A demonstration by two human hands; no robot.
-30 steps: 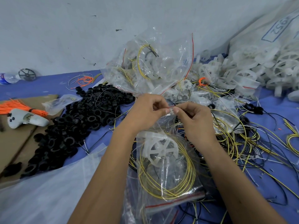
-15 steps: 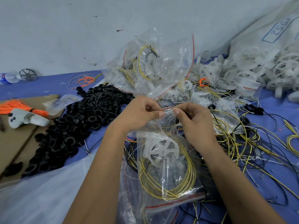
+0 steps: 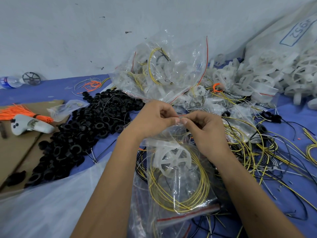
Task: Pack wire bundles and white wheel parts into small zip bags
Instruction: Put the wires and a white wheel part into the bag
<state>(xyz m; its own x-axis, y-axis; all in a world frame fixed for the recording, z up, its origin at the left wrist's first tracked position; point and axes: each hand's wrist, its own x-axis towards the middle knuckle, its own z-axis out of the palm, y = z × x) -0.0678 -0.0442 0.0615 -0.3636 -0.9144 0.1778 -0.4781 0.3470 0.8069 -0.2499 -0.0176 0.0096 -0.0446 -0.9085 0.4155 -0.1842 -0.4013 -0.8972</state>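
Note:
A small clear zip bag (image 3: 178,191) hangs between my hands at centre. Inside it lie a white wheel part (image 3: 173,158) and a coiled yellow wire bundle (image 3: 199,191). My left hand (image 3: 154,119) and my right hand (image 3: 204,129) both pinch the bag's red-lined top edge, thumbs and fingertips meeting in the middle. Under it lie more flat zip bags (image 3: 171,222).
A pile of filled bags (image 3: 164,69) rises behind my hands. Black rings (image 3: 82,134) are heaped at left beside cardboard (image 3: 15,152), orange ties (image 3: 18,111) and a white tool (image 3: 29,127). White wheels (image 3: 267,78) spill from a sack at right. Loose wires (image 3: 267,155) cover the blue cloth.
My hands have kept pinching the bag's top edge and lifted it slightly, their fingertips staying pressed together along the zip line. The bag's contents have barely shifted.

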